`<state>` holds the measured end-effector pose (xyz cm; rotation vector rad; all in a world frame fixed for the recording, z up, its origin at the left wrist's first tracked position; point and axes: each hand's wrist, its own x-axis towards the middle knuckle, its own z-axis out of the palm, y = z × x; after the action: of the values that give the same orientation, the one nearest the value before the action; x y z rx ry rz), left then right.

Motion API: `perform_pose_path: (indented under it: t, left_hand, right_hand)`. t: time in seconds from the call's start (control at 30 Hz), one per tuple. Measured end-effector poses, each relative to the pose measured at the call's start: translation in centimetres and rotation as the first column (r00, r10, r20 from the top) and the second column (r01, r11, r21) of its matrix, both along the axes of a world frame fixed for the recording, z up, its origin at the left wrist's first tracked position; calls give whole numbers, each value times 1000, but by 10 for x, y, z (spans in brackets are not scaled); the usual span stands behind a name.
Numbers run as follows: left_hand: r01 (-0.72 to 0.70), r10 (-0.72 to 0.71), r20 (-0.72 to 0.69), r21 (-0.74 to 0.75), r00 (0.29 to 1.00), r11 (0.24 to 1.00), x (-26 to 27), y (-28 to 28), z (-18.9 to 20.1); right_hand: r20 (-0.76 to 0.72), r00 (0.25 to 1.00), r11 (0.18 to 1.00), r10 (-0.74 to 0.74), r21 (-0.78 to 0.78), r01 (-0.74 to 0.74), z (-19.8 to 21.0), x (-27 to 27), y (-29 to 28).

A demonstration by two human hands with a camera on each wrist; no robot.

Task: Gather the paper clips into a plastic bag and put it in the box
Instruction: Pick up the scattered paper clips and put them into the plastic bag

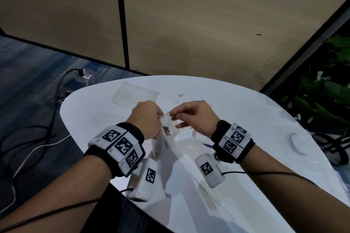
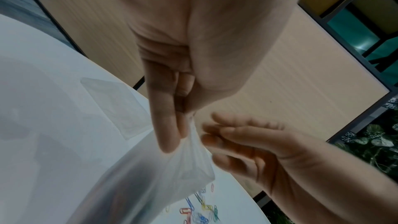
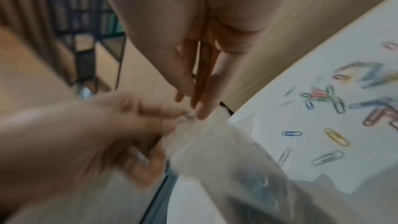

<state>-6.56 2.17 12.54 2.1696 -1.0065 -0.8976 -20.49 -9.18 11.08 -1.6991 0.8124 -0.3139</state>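
Both hands hover over the middle of the white table (image 1: 246, 111) with a clear plastic bag (image 1: 167, 139) hanging between them. My left hand (image 1: 154, 119) pinches the bag's top edge between thumb and fingers (image 2: 168, 135). My right hand (image 1: 175, 116) meets it from the right, and its fingertips (image 3: 202, 111) nip the same rim. The bag (image 2: 163, 180) droops toward me, and its contents are blurred. Several coloured paper clips (image 3: 331, 101) lie loose on the table just beyond and right of the hands, with more (image 1: 193, 133) under my right hand. A green clip (image 1: 181, 95) lies farther back.
A flat clear rectangular plastic piece (image 1: 135, 96) lies at the table's far left. A white ring-shaped object (image 1: 297, 143) sits near the right edge. Cables (image 1: 37, 138) trail over the floor on the left, a plant (image 1: 322, 100) stands on the right, and beige partitions rise behind.
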Motion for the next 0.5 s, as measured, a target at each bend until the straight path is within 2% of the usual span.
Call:
perform_pose_path:
  t: [0.03, 0.07, 0.1, 0.13, 0.17, 0.23, 0.33, 0.4, 0.43, 0.5]
  left_hand:
    - [-1, 1, 3, 0, 1000, 1000, 4, 3, 0]
    - [-3, 3, 5, 0, 1000, 1000, 9, 6, 1]
    - [-6, 6, 9, 3, 1000, 1000, 14, 8, 1]
    - [-13, 13, 13, 4, 1000, 1000, 18, 11, 0]
    - [-26, 26, 16, 2, 1000, 1000, 23, 12, -1]
    - [-44, 44, 38, -5, 998, 999, 30, 15, -3]
    - [-43, 43, 89, -1, 995, 999, 38, 20, -5]
    - [-45, 43, 110, 10, 993, 999, 42, 22, -7]
    - [-46, 45, 114, 11, 993, 999, 44, 22, -8]
    - [-42, 41, 124, 7, 991, 999, 46, 22, -10]
  right_hand:
    - [41, 997, 996, -71, 55, 69, -4, -2, -13]
    - [10, 989, 988, -149, 41, 149, -12, -4, -32]
    - [-90, 974, 978, -207, -43, 203, -22, -6, -52]
    - [-276, 932, 965, -235, -184, 189, -36, -9, -73]
    - [-473, 842, 948, -260, -291, 129, -50, -13, -92]
    - [-679, 668, 933, -304, -355, 63, -78, -15, -122]
    - [-750, 584, 935, -311, -353, 44, -108, -2, -135]
    - [-819, 490, 924, -298, -376, -67, -117, 15, -128]
    - [-834, 467, 903, -295, -402, -148, -120, 25, -125]
    - [-832, 481, 882, -278, -419, -216, -124, 47, -124]
